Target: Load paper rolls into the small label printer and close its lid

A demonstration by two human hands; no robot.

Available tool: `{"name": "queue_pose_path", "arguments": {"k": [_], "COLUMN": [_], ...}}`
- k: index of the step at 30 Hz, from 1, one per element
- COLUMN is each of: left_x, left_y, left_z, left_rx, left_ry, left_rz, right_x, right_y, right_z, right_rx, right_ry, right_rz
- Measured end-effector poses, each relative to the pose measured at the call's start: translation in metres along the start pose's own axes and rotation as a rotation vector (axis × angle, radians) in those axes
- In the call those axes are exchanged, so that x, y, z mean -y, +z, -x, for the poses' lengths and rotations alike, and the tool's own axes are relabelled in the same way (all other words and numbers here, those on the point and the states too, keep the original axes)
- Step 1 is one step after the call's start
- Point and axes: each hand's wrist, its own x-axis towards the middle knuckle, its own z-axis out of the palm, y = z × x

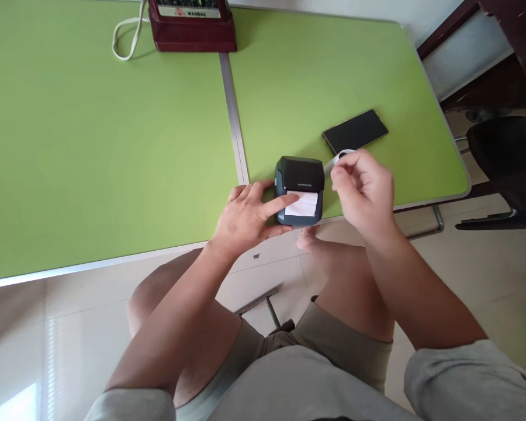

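A small dark label printer (301,171) sits at the front edge of the green table, with a piece of white paper (304,204) on its lower front. My left hand (252,215) is wrapped around the printer's left side, and its index finger presses on the paper. To the right of the printer, my right hand (366,184) is closed in a pinch on a curled white strip (342,155). The strip's lower end hangs toward the printer; whether they touch I cannot tell. My fingers hide part of the strip.
A black phone (356,131) lies just behind my right hand. Toward the back of the green table (114,146) stands a dark red framed object (195,35) with a white cord (129,44). A metal seam crosses the tabletop. A black chair (508,152) is at the right.
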Motion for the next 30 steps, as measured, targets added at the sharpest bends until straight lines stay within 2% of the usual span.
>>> {"name": "queue_pose_path", "arguments": {"k": [5, 11, 18, 23, 27, 30], "left_x": [0.0, 0.0, 0.001, 0.0, -0.002, -0.003], "left_y": [0.0, 0.001, 0.004, 0.006, 0.003, 0.0], "left_z": [-0.001, -0.002, -0.004, -0.004, -0.002, -0.001], "left_rx": [-0.011, -0.001, -0.023, 0.005, 0.022, 0.009], "left_ry": [-0.011, -0.046, -0.063, -0.12, -0.118, -0.11], "left_rz": [0.025, 0.021, 0.037, 0.022, 0.0, 0.02], "right_x": [-0.016, -0.019, -0.019, -0.03, -0.043, -0.048], "right_y": [0.017, 0.018, 0.019, 0.023, 0.027, 0.03], "right_z": [0.012, 0.003, 0.005, 0.009, 0.01, 0.011], "right_rx": [0.096, 0.234, 0.238, 0.22, 0.22, 0.211], "right_ry": [0.325, 0.431, 0.447, 0.383, 0.351, 0.295], "right_rz": [-0.202, -0.279, -0.268, -0.216, -0.264, -0.218]}}
